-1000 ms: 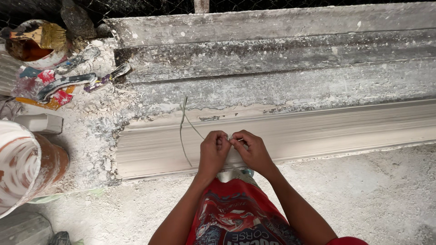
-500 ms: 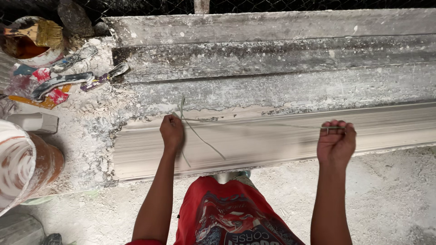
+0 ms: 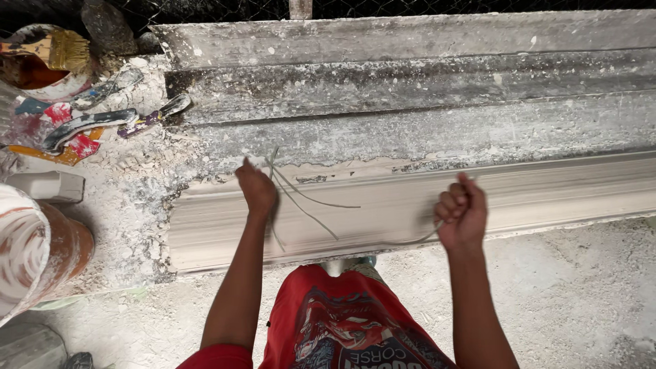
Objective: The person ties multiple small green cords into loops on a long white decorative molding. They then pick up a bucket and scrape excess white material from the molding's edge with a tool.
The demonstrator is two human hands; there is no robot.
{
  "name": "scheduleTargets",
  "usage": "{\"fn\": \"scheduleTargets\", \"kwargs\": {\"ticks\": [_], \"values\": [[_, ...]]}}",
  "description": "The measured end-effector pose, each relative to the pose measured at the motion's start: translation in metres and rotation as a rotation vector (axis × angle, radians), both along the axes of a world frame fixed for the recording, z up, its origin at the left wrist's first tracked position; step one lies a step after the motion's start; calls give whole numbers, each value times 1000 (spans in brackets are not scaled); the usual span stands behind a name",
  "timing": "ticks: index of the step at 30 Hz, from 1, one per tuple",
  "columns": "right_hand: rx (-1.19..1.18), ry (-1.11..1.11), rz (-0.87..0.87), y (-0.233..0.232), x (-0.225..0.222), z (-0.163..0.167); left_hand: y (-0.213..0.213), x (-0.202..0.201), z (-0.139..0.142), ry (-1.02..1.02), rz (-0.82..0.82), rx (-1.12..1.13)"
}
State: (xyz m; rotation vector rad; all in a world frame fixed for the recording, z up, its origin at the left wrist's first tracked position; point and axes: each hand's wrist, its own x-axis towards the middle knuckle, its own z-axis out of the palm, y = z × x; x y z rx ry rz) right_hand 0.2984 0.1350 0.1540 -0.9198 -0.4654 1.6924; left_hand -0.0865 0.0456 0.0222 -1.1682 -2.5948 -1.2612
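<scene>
Left hand [image 3: 257, 189] pinches pale fibre strands [image 3: 307, 205] over the plaster moulding [image 3: 547, 195]; right hand [image 3: 462, 213] fisted, apparently gripping one strand's far end, hidden inside the fist. Strand tips blur against moulding.

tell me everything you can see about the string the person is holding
The string is thin, pale and fibrous, in several loose strands. The left hand pinches one bunch, with short ends sticking up past the fist and other strands trailing right and down. One strand sags in a shallow curve to the closed right hand. It lies slack over the long, pale plaster moulding, not pulled taut.
</scene>
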Motion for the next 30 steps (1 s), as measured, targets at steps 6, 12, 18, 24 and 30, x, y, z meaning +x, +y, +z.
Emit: {"fn": "scheduleTargets", "kwargs": {"ticks": [6, 12, 18, 24, 30], "values": [[-180, 210, 301, -23, -55, -35, -34, 91, 60, -169, -642, -261], [-265, 253, 413, -20, -86, -59, -78, 170, 92, 157, -1010, 459], [-121, 13, 660, -44, -91, -56, -75, 161, 70, -1236, -547, 333], [18, -151, 759, -64, -102, -46, -69, 157, 80, -1224, -497, 218], [82, -191, 739, -65, -99, -36, -72, 173, 93, -1138, -522, 208]]}}
